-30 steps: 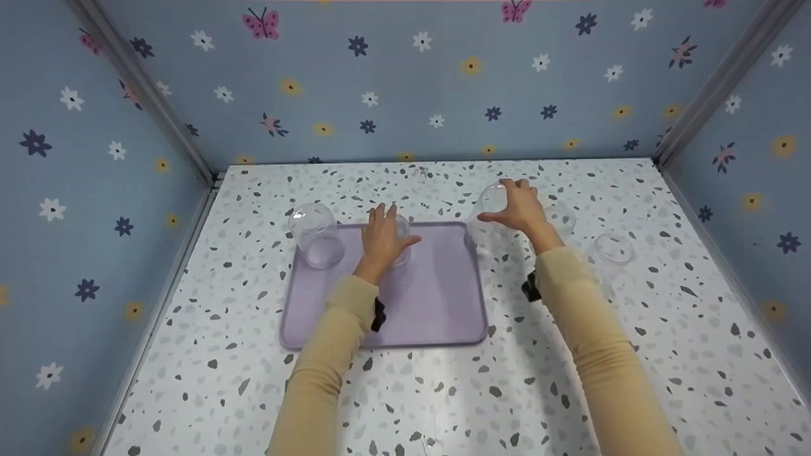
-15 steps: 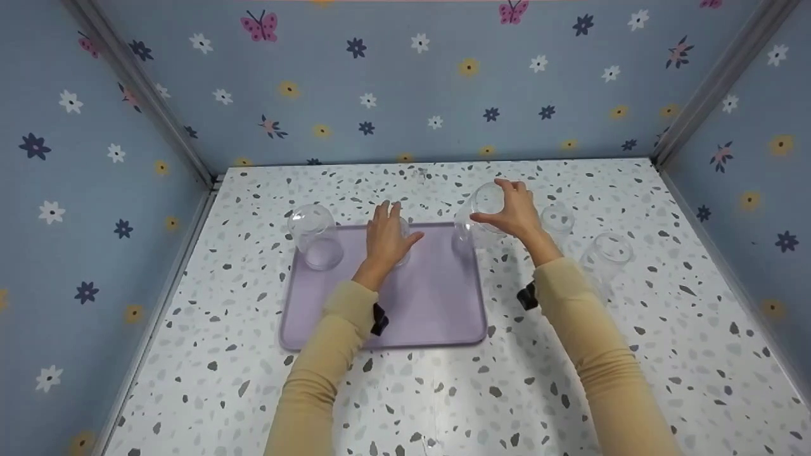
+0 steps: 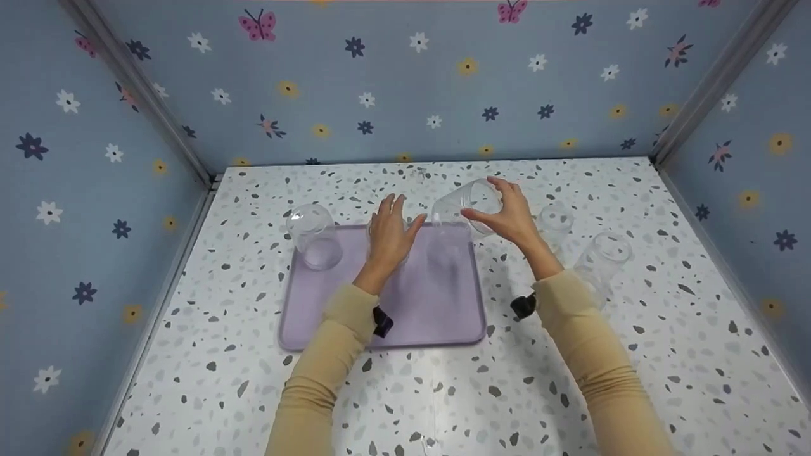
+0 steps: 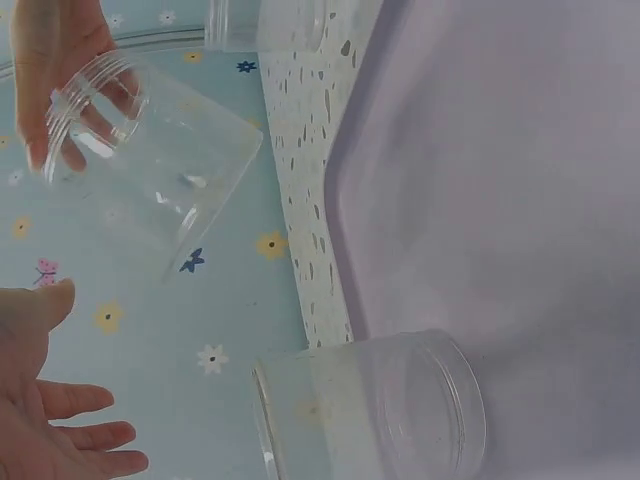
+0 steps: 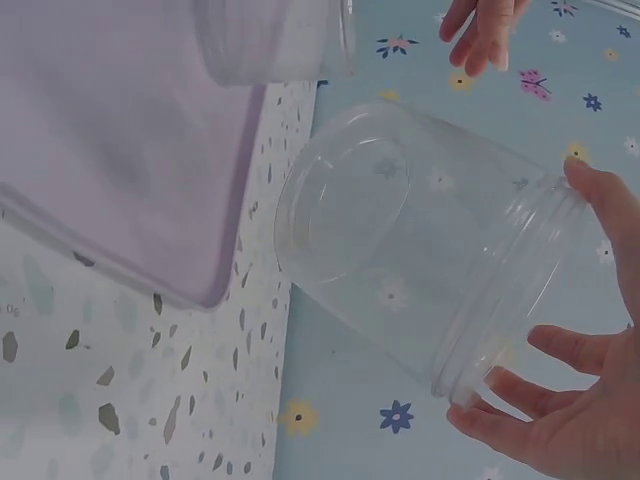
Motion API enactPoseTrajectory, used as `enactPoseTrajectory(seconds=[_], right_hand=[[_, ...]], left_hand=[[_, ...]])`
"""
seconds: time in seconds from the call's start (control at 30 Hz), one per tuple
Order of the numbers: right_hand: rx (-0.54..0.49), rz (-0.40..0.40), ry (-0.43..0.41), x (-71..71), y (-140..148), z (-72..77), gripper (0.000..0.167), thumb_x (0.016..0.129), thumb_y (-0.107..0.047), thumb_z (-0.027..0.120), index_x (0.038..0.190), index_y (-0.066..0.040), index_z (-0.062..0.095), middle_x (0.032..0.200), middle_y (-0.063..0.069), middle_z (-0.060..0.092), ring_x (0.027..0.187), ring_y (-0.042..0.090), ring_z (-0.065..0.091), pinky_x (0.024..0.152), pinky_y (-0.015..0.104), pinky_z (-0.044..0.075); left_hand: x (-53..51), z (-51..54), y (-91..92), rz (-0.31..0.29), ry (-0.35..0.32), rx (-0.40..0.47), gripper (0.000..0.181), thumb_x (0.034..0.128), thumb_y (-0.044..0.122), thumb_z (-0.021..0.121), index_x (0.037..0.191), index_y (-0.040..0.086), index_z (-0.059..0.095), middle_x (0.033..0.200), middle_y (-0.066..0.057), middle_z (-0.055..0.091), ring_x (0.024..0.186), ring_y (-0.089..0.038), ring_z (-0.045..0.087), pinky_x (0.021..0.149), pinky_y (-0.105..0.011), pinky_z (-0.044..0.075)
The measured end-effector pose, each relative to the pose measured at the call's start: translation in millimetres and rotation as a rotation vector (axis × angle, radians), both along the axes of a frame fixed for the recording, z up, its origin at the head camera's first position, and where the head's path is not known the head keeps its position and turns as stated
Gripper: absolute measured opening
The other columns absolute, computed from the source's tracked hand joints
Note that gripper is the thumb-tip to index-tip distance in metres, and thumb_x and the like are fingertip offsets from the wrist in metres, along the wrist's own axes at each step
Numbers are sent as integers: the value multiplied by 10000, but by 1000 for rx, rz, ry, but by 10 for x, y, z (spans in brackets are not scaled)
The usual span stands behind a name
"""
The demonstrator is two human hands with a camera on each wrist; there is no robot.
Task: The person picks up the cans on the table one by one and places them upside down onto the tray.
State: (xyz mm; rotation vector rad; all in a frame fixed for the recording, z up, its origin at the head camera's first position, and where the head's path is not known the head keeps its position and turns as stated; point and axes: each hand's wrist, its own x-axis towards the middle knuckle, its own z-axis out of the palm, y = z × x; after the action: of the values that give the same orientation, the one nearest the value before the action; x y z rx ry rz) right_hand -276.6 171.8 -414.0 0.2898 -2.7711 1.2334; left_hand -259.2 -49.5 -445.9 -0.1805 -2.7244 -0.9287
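A clear plastic jar with a threaded rim is held tilted by my right hand, above the back right corner of the purple tray. In the right wrist view, thumb and fingertips pinch that rim, and the jar's base points toward the tray's side. My left hand is spread over the back of the tray, its fingers straight and holding nothing. Below it stands a second clear jar, mostly hidden by the hand in the head view; the left wrist view shows it apart from the fingers.
Another clear jar stands on the tray's back left corner. Right of the tray, two clear jars, a nearer one and a farther one, stand on the speckled tabletop. Flower-patterned panels enclose the back and sides.
My right hand has moved the jar left to the tray's corner and tilted it further. My left hand has lifted slightly and shifted right, off the jar beneath it.
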Motion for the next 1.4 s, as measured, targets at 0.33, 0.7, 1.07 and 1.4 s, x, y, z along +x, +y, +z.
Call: enactPoseTrajectory(seconds=[0.33,0.7,1.07,1.4], right_hand=[[-100,8,7,144,-90,64,837,683,-517,683,1346,-121,361,1279,159,398,1045,292,448,835,436,403],[-252,78,1,285,-101,86,727,747,-393,681,1343,-115,371,1279,153,414,1058,299,464,872,460,391],[-417,188,-17,581,-169,339,571,832,-78,583,1338,12,335,1278,278,369,1084,395,439,879,462,384],[-535,220,-39,492,-62,32,579,831,-199,597,1341,-53,364,1282,207,395,1082,318,469,895,462,371]], left_hand=[[45,2,16,-67,36,245,589,908,411,439,1327,3,371,1371,-154,315,1247,-253,309,1013,-371,243],[120,-28,31,-218,79,461,708,861,538,423,1359,43,332,1377,-118,321,1261,-194,288,1015,-376,240],[214,-75,50,-312,93,669,831,797,618,457,1387,60,277,1406,-129,268,1275,-221,258,1007,-452,236],[301,-115,108,-317,13,739,950,726,716,438,1416,106,202,1422,-98,223,1252,-257,282,929,-473,339]])
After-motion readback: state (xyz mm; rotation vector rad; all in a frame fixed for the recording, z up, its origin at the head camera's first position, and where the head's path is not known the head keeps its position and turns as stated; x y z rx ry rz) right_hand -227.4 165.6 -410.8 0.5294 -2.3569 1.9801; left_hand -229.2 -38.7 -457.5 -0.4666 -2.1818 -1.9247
